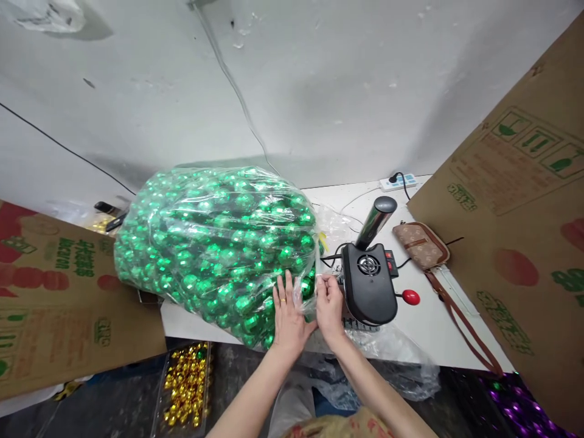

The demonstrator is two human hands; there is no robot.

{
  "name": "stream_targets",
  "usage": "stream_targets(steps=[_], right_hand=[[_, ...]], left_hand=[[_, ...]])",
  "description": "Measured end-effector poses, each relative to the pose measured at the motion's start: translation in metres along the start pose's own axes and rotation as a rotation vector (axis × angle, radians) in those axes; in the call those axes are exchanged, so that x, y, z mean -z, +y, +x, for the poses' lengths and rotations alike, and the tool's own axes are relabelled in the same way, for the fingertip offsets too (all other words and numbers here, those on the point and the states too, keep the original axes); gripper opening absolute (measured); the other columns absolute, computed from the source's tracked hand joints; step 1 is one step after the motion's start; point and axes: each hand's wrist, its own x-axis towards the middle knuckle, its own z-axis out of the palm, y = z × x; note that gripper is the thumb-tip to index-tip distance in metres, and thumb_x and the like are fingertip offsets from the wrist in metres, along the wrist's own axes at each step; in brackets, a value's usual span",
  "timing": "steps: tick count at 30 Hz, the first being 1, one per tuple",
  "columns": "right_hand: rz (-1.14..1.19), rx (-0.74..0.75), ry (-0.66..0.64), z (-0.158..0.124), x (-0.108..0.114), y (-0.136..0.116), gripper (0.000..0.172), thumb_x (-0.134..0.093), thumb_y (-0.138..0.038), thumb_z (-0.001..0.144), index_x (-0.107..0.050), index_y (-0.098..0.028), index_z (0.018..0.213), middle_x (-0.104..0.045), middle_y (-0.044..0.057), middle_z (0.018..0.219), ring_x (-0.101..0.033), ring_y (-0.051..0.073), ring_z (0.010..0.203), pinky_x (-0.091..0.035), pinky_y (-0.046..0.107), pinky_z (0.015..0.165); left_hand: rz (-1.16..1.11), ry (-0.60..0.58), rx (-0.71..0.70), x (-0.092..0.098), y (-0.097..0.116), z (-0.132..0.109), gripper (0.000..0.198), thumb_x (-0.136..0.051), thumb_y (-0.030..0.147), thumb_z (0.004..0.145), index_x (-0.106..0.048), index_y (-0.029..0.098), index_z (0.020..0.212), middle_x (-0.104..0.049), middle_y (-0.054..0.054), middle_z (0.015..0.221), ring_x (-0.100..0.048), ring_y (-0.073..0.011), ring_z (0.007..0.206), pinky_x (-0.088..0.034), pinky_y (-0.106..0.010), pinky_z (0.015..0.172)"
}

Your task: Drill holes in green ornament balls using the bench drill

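Note:
A big clear plastic bag (214, 243) packed with shiny green balls lies on the white table, its open end toward me on the right. Flat against the bag's near right side rests my left hand (291, 319), fingers stretched out, a ring on one of them. My right hand (329, 305) pinches the edge of the bag's mouth, close to the left side of a black machine (369, 286). That machine has a vent on top, a shiny metal cylinder (376, 222) and a lever with a red knob (411, 297).
Cardboard boxes stand at left (68, 304) and right (515, 201). A brown patterned pouch (422, 245) and a power strip (398, 182) lie on the table (420, 334). Below are a tray of gold balls (185, 386), loose plastic film (401, 359) and purple shiny balls (520, 404).

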Motion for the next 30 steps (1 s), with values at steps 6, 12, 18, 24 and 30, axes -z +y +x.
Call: stream_targets(steps=[6, 12, 18, 24, 30], right_hand=[[-0.038, 0.094, -0.089, -0.009, 0.006, -0.022, 0.028, -0.045, -0.042, 0.091, -0.06, -0.019, 0.085, -0.066, 0.002, 0.073, -0.056, 0.014, 0.063, -0.039, 0.024, 0.062], [-0.088, 0.197, -0.121, -0.002, 0.008, -0.04, 0.029, -0.043, -0.041, 0.094, -0.062, -0.019, 0.089, -0.069, 0.005, 0.086, -0.061, 0.015, 0.077, -0.042, 0.025, 0.069], [-0.019, 0.292, -0.123, 0.001, -0.001, -0.075, 0.028, -0.046, -0.04, 0.094, -0.065, -0.02, 0.087, -0.065, 0.004, 0.086, -0.058, 0.015, 0.083, -0.044, 0.026, 0.076], [0.087, 0.21, 0.089, 0.033, -0.025, -0.089, 0.043, -0.036, -0.05, 0.096, -0.056, -0.021, 0.073, -0.06, 0.002, 0.073, -0.054, 0.015, 0.076, -0.044, 0.029, 0.077], [0.022, 0.055, 0.252, 0.112, -0.051, -0.053, 0.056, -0.032, -0.068, 0.084, -0.056, -0.018, 0.078, -0.063, 0.019, 0.088, -0.056, 0.028, 0.095, -0.045, 0.044, 0.087]], left_hand=[[0.088, 0.254, 0.104, -0.024, 0.01, 0.029, 0.053, -0.044, 0.016, 0.092, -0.04, 0.021, 0.145, -0.038, -0.02, 0.152, -0.019, -0.04, 0.147, -0.028, -0.076, 0.105], [-0.106, 0.369, -0.13, -0.006, -0.008, 0.049, 0.024, -0.046, 0.018, 0.094, -0.067, 0.021, 0.103, -0.07, -0.009, 0.114, -0.05, -0.0312, 0.13, -0.042, -0.058, 0.107], [-0.2, 0.476, -0.136, 0.027, -0.021, 0.067, 0.019, -0.045, 0.021, 0.095, -0.063, 0.017, 0.097, -0.069, -0.009, 0.09, -0.059, -0.0264, 0.115, -0.049, -0.048, 0.101], [-0.149, 0.504, -0.139, 0.049, -0.023, 0.086, 0.014, -0.046, 0.018, 0.092, -0.059, 0.019, 0.087, -0.067, -0.007, 0.083, -0.064, -0.0207, 0.084, -0.052, -0.039, 0.089], [-0.104, 0.539, -0.131, 0.044, -0.015, 0.093, 0.024, -0.043, 0.014, 0.09, -0.055, 0.019, 0.07, -0.062, -0.006, 0.069, -0.059, -0.0185, 0.072, -0.05, -0.035, 0.081]])
